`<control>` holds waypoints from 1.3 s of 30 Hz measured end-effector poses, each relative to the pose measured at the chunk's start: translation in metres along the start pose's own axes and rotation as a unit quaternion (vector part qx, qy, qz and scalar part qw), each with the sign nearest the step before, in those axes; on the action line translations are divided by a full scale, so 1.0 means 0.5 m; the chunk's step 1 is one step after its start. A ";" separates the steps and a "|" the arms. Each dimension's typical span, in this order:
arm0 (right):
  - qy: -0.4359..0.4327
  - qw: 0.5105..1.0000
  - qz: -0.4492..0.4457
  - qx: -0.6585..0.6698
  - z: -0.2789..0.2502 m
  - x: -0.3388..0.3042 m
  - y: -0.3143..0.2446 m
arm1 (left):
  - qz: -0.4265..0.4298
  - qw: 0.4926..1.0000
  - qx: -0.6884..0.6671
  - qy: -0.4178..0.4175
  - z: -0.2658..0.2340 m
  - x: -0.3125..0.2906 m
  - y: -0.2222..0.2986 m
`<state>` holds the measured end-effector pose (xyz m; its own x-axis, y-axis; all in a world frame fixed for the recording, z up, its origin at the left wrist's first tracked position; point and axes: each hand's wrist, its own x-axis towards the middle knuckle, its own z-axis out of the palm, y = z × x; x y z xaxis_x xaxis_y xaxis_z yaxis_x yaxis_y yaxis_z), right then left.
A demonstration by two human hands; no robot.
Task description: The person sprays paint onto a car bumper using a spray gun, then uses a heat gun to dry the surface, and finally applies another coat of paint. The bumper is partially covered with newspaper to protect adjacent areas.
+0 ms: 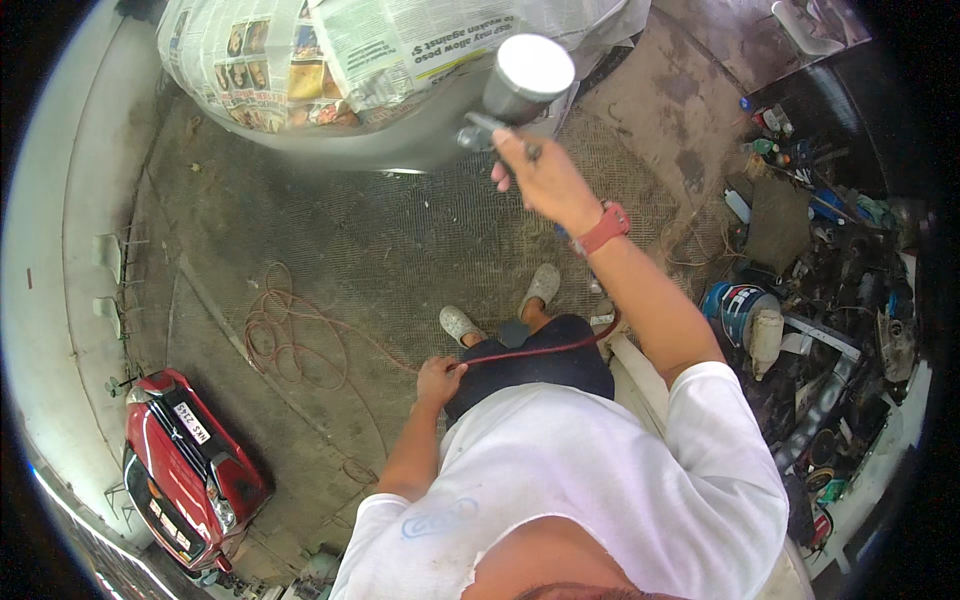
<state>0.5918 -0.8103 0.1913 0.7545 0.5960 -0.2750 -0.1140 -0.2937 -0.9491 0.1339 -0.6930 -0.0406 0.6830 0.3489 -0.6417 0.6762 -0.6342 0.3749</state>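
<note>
Held up in front of the car, a spray gun [487, 132] with a grey, white-topped paint cup [535, 68] is gripped by my right hand [543, 178]; a red band circles that wrist. Past the gun, a car end covered in newspaper [400, 50] leaves a bare grey bumper [350, 150] along its lower edge. Low by my waist, my left hand [440, 380] closes around a red air hose [520, 352]. From there the hose crosses my dark shorts toward the right. Whether the gun's trigger is pulled I cannot make out.
Loops of the hose [290, 335] lie on the stained concrete floor [400, 225] at the left. A red car [190, 465] stands farther left, near a white wall [50, 250]. On the right, a blue bucket [738, 308] sits beside a heap of parts and scrap [830, 350].
</note>
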 end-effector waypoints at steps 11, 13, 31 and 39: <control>0.136 0.988 0.067 -0.011 0.028 0.006 0.114 | -0.017 1.000 -0.001 0.007 -0.006 -0.046 -0.134; 0.225 0.970 0.074 -0.051 0.015 0.015 0.153 | -0.044 0.998 0.007 0.038 -0.009 -0.059 -0.160; 0.068 0.987 0.072 0.126 0.266 -0.071 0.300 | -0.138 0.983 0.080 0.086 -0.017 -0.141 -0.343; 0.246 0.960 0.083 0.106 -0.033 0.060 0.378 | -0.064 0.990 0.050 0.118 -0.003 -0.080 -0.171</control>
<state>0.6036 -0.8602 0.0059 0.9228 0.1128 -0.3683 -0.3482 -0.1645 -0.9229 0.0491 -0.6519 -0.0460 0.6475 0.5743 -0.5009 0.7383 -0.6356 0.2257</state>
